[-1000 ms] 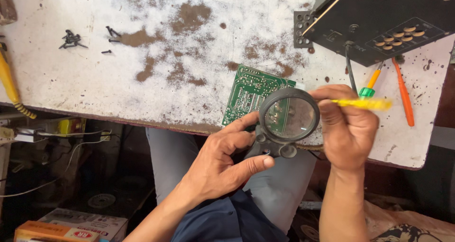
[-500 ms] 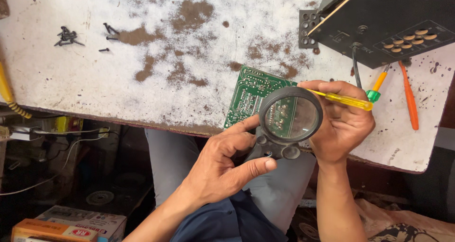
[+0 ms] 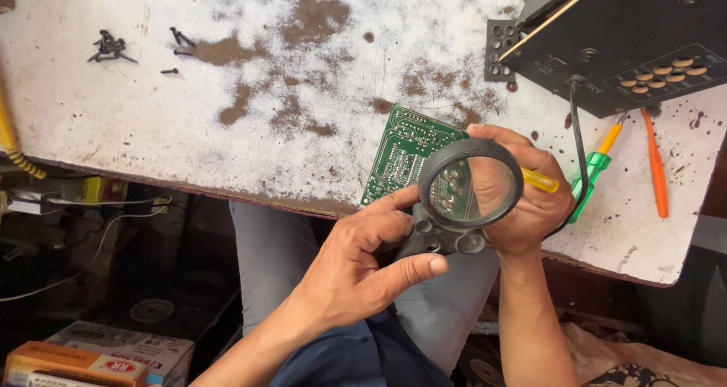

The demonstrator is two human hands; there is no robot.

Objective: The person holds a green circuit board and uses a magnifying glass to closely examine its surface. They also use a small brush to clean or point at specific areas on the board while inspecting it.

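- left hand [image 3: 356, 269] pinches the black magnifier [image 3: 463, 194] by its base, lens up.
- right hand [image 3: 522, 198] grips a yellow screwdriver [image 3: 539, 179], closed behind the lens.
- green circuit board [image 3: 405, 156] lies just beyond both hands on the counter [image 3: 227, 69], long axis running away; the left hand is nearer.

Black screws [image 3: 113, 46] lie scattered on the stained white table [image 3: 250, 61]. A black device casing [image 3: 636, 39] sits far right, beside an orange screwdriver [image 3: 655, 171] and a green-handled one [image 3: 594, 167].
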